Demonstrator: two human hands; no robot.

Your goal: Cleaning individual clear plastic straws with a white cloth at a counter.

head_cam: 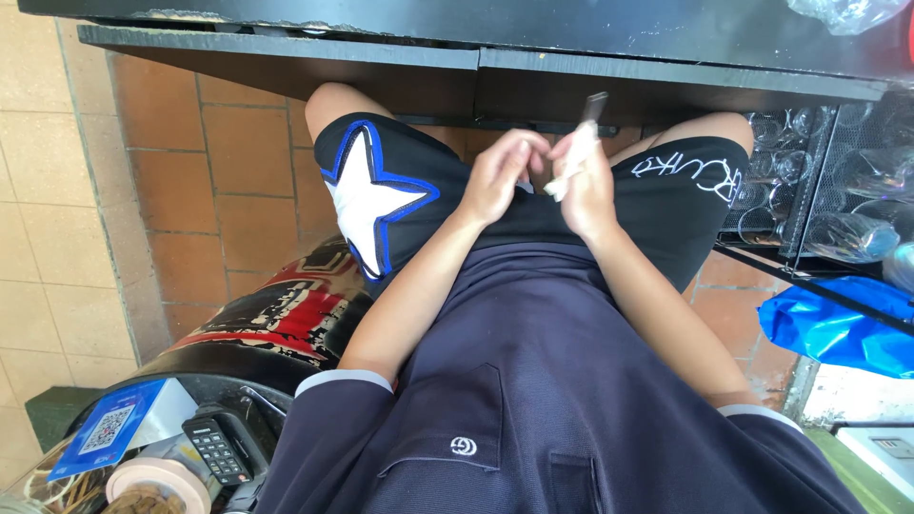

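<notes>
While hands (543,176) meet in lap | counter (476,57) overhangs | glasses (838,181) beside

At twelve o'clock the counter edge (476,71) looks like matt black painted board. Black cloth shorts (419,190) carry a smooth white star patch. The navy shirt (533,381) is fine woven cloth, dull. At nine o'clock the floor tiles (219,181) are rough unglazed terracotta. At three o'clock clear glassware (838,171) shines, and a blue plastic bag (838,328) below it is glossy.
</notes>
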